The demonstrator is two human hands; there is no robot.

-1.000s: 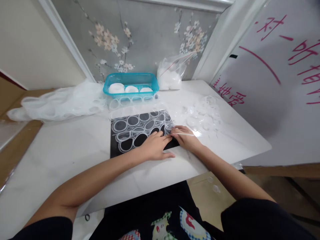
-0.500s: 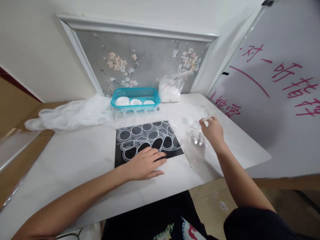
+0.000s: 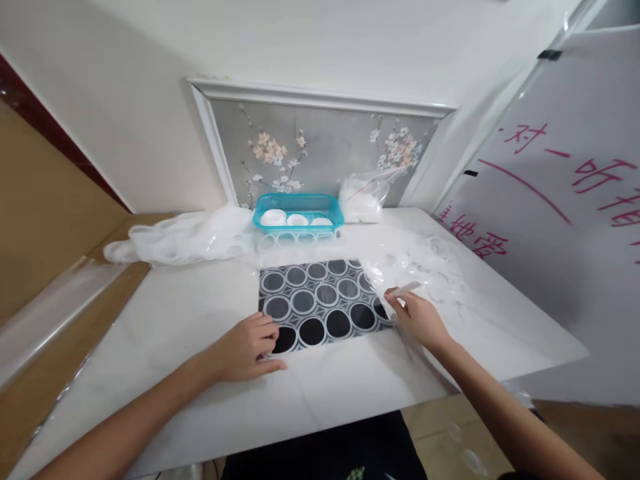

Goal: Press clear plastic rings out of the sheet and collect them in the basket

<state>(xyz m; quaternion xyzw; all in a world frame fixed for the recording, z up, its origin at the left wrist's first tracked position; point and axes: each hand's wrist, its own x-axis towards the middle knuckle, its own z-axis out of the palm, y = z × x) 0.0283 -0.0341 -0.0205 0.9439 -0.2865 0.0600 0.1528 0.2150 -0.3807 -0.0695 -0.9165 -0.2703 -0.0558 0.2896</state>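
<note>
A clear sheet with rows of white-edged circles (image 3: 327,295) lies flat over a dark backing on the table. At its lower left corner rests my left hand (image 3: 249,348), fingers slightly bent and thumb stretched apart, pressing the edge. My right hand (image 3: 419,319) is closed at the sheet's right edge, pinching a slim flat white stick (image 3: 406,289) whose end points up and to the right. Whether those fingertips also grip the sheet's edge cannot be made out. Loose clear round cut-out pieces (image 3: 440,267) lie scattered beyond the right hand.
A blue plastic basket (image 3: 299,200) holding white rolls stands at the back, beside a clear bag of white material (image 3: 363,200). A heap of cut-out plastic webbing (image 3: 193,237) lies at the back left. A whiteboard (image 3: 565,267) borders the right side.
The circle sheet, rippled before, now lies flat in even rows. My left hand has moved to its left corner; my right hand has come from the loose pieces to its right edge.
</note>
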